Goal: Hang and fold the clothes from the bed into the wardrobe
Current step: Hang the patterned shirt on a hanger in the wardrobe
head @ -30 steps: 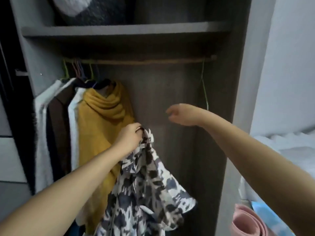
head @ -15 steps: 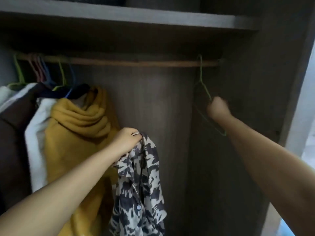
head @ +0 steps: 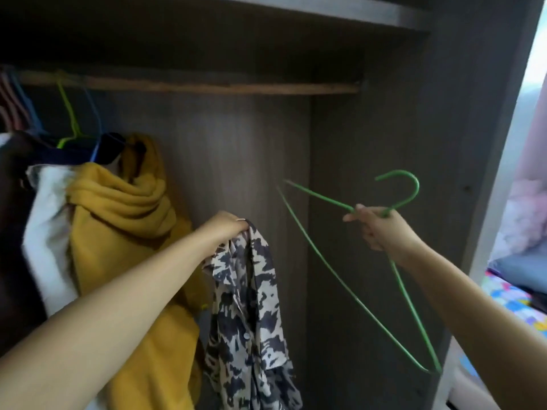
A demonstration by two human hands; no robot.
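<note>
Reaching into the open wardrobe [head: 384, 261], two bare forearms cross the lower view. Left hand [head: 225, 229]: grip clenched round the bunched top of a patterned shirt [head: 251, 315], cream with dark blotches, which hangs limp below the fist. A small button shows partway down the cloth. A thin ring or band glints at the fingers; can't make out which.

Right hand [head: 381, 229]: grip closed on the neck of a green wire hanger [head: 334, 279], just below the hook. Hook points up and curls left, clear of the rod. Hanger is tilted, one shoulder end toward the back panel, the other down by the right side wall. It carries nothing. Shirt and hanger are apart, with a gap of bare back panel between them.

Just behind the left forearm hangs a mustard-yellow garment [head: 124, 232] with a folded, slouchy collar; the shirt's near edge overlaps it in view. Left of that, a white garment [head: 44, 232] and something dark brown [head: 11, 247], cut off by the picture's edge. These hang from hangers, lime green [head: 69, 113] and blue among them, on a wooden rod [head: 207, 87] running across the compartment. Right half of the rod is bare.

Above the rod, a grey shelf [head: 340, 10]. Far right, past the wardrobe's side, a bed [head: 515, 300] with bright patchwork bedding and pinkish cloth, blurred.
</note>
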